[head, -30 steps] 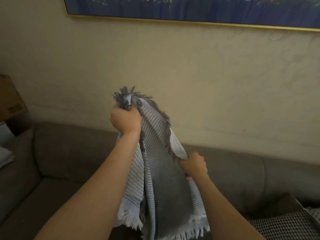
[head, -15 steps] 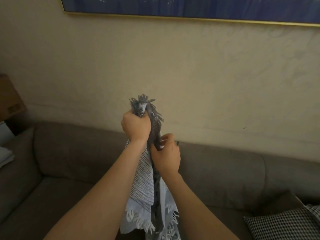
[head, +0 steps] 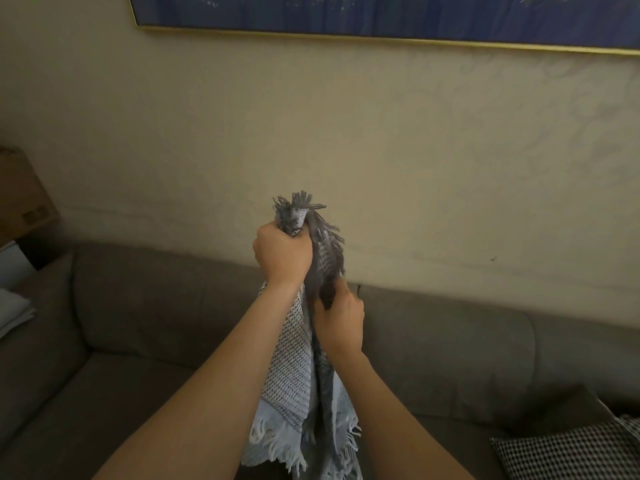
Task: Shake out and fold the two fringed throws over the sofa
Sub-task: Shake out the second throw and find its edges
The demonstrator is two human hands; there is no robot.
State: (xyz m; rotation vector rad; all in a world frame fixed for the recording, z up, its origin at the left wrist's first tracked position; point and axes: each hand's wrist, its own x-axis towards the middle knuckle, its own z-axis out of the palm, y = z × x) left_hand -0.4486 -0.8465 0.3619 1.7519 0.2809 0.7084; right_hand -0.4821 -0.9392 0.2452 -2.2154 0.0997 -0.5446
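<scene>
A blue-grey woven throw (head: 294, 382) with pale fringe hangs bunched in front of me over the grey sofa (head: 138, 327). My left hand (head: 282, 256) grips its top end in a fist, dark fringe sticking up above the knuckles. Just below and to the right, my right hand (head: 341, 322) grips the gathered cloth. The lower fringe dangles near the bottom of the view. A black-and-white checked cloth (head: 568, 452) lies on the seat at the lower right; whether it is the second throw I cannot tell.
A beige wall rises behind the sofa with a gold-framed blue picture (head: 381, 12) at the top. A cardboard box (head: 20, 195) stands at the far left, with pale folded things (head: 14, 313) beside the sofa arm.
My right hand has come up from the throw's right edge to just under my left hand. The cloth, spread a second ago, is now gathered into a narrow bundle.
</scene>
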